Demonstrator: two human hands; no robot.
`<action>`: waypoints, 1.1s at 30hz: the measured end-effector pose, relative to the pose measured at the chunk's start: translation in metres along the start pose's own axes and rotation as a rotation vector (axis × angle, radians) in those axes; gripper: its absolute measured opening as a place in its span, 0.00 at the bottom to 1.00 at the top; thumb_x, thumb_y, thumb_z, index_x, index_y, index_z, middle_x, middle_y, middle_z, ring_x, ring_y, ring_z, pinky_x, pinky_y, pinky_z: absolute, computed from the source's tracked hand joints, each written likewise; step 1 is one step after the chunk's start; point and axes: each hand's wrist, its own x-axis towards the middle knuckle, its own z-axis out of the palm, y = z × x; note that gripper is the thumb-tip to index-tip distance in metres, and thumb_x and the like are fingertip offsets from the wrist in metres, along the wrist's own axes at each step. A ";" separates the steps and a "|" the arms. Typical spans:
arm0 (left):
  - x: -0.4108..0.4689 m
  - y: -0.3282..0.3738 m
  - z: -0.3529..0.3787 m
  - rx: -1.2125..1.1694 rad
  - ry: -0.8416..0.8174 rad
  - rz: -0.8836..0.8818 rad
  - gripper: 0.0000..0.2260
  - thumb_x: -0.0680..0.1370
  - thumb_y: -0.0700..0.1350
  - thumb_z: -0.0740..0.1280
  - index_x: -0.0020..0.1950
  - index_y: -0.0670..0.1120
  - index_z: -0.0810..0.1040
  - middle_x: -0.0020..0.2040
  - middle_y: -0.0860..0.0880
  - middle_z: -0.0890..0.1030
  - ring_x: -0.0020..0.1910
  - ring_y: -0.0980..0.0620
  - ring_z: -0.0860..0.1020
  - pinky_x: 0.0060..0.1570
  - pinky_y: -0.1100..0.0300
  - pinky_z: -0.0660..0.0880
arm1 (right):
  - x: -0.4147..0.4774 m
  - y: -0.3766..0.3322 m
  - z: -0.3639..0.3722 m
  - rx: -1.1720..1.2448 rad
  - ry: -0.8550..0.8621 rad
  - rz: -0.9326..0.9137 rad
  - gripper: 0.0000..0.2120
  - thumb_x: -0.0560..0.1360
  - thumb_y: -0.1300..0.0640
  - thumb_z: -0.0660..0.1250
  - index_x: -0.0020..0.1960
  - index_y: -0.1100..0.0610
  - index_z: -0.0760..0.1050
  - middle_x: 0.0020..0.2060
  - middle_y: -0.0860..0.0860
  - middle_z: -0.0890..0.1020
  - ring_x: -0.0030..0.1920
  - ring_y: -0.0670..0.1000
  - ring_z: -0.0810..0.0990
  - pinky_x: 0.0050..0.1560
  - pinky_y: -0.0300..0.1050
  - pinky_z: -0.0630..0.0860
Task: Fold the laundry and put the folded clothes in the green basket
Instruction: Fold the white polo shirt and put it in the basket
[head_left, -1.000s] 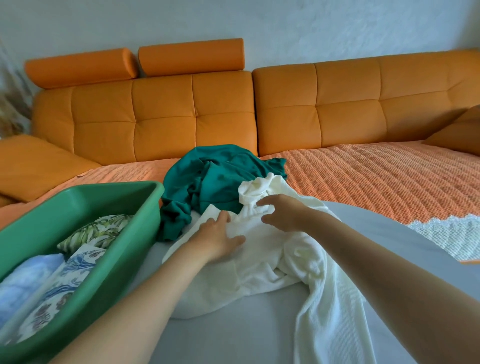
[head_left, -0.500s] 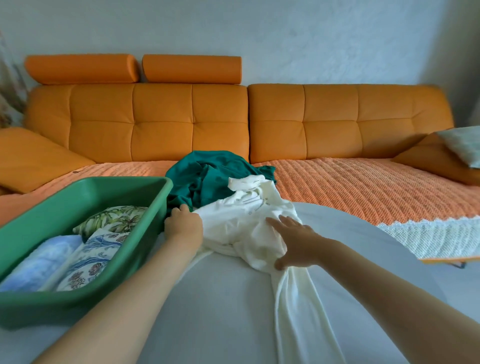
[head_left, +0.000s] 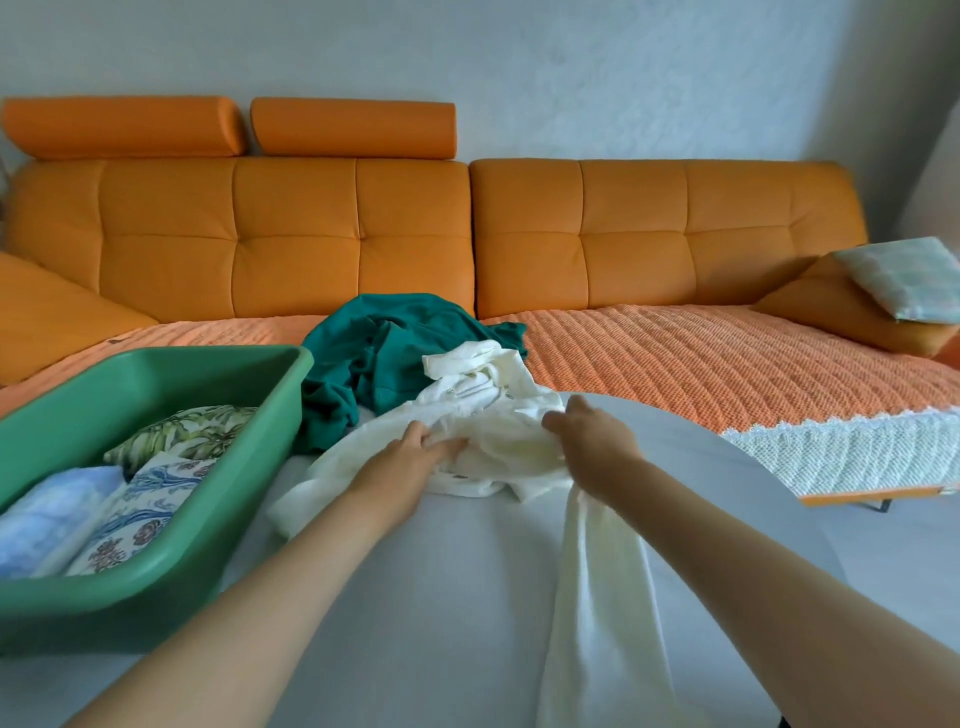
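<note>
The white garment (head_left: 498, 410) lies crumpled on the grey surface (head_left: 415, 623), cream and finely ribbed, bunched high at the far end. One long strip trails toward the camera beside the right forearm. Both hands are on it: the left hand (head_left: 410, 460) pinches a fold between thumb and fingers, and the right hand (head_left: 592, 434) has its fingers curled down into the cloth just across from it.

To the left sits the green basket (head_left: 130, 597), just beside the garment's left edge. Inside are folded pieces: a leaf-print one (head_left: 176, 439), a blue floral one (head_left: 140, 509) and a pale blue one (head_left: 47, 509).

Right behind the white cloth, touching it, a teal garment (head_left: 384, 353) is heaped loose and unfolded against the basket's far corner. Beyond that is an orange sofa (head_left: 311, 234) under an orange knitted throw (head_left: 701, 358), with a pale checked pillow (head_left: 904, 275) at the far right.
</note>
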 end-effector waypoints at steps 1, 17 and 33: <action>0.000 -0.005 0.000 -0.057 0.022 0.028 0.39 0.74 0.28 0.58 0.77 0.63 0.63 0.56 0.51 0.67 0.51 0.50 0.72 0.42 0.62 0.69 | 0.005 0.008 -0.003 -0.087 0.076 -0.013 0.14 0.77 0.64 0.64 0.61 0.53 0.76 0.53 0.53 0.69 0.50 0.57 0.75 0.43 0.50 0.77; 0.022 0.012 0.021 0.144 0.297 0.421 0.12 0.72 0.41 0.65 0.53 0.49 0.80 0.48 0.50 0.78 0.46 0.47 0.78 0.34 0.56 0.73 | 0.000 -0.016 0.020 0.057 0.007 -0.472 0.22 0.71 0.43 0.68 0.60 0.50 0.70 0.52 0.45 0.72 0.48 0.49 0.72 0.44 0.45 0.72; 0.027 -0.006 -0.038 -0.574 0.528 -0.075 0.18 0.76 0.30 0.59 0.45 0.51 0.82 0.47 0.48 0.76 0.47 0.50 0.74 0.47 0.60 0.69 | 0.027 0.020 -0.001 0.520 0.268 0.129 0.23 0.76 0.66 0.55 0.68 0.51 0.68 0.47 0.53 0.79 0.43 0.55 0.76 0.34 0.44 0.68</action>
